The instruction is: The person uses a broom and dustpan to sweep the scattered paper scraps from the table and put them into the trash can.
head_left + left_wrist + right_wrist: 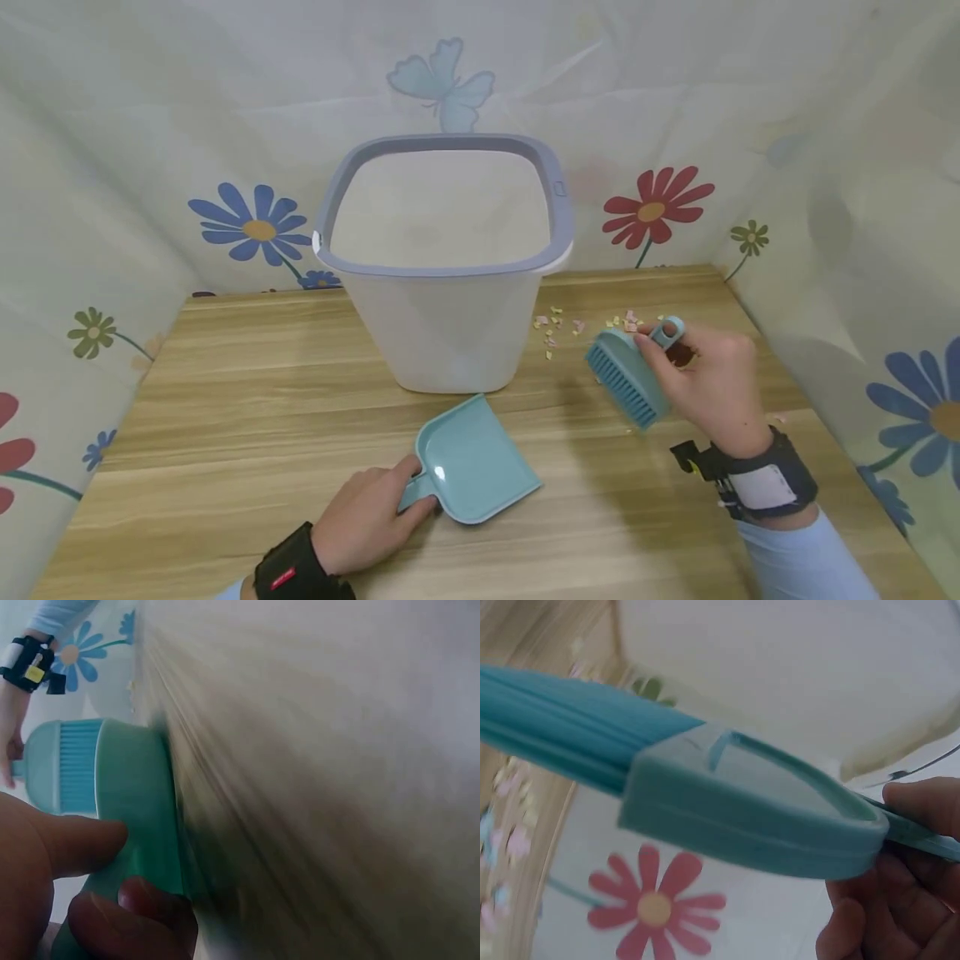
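left hand (365, 521): curled grip, low | right hand (708, 379): curled grip, raised

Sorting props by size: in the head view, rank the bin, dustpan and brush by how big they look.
1. White bin
2. Dustpan
3. Brush, though it looks close to the dustpan, so this order is unsure.

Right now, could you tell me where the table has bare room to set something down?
The table's left side, from the bin and dustpan out to the edge, is bare. The strip nearest the person is free too. Right of the bin, scraps and the brush crowd it.
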The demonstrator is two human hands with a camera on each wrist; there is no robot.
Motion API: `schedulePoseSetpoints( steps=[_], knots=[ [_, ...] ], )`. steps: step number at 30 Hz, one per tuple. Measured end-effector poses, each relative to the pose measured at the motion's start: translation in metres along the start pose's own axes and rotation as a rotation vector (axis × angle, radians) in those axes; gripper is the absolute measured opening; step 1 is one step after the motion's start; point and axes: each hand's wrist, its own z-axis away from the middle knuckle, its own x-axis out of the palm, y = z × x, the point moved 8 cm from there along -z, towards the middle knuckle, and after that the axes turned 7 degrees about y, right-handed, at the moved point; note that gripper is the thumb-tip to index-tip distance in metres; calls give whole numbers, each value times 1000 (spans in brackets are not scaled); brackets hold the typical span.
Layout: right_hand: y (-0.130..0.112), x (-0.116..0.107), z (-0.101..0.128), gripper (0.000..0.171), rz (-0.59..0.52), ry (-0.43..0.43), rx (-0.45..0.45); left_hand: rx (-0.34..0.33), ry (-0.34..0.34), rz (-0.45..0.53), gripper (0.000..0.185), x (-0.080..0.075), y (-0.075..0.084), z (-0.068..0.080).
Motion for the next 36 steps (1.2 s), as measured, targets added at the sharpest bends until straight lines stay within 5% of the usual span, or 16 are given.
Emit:
schedulePoseSetpoints(
  steps=[7, 12, 21, 26, 36],
  knots=[
    [20, -1, 16, 19, 251, 0, -43, 54, 14, -56, 34, -5, 2, -5],
    [23, 13, 33, 30, 321, -38, -61, 64, 37, -93, 24, -11, 1, -5],
    [-28, 49, 35, 19, 182, -31, -202, 99, 61, -95, 23, -18, -3, -10],
    [-51, 64, 28, 21, 66, -97, -198, 99, 62, -93, 21, -21, -5, -13],
    [-26, 64, -6, 14, -66, -58, -96, 91, 69, -105, 27, -21, -8, -12]
  ],
)
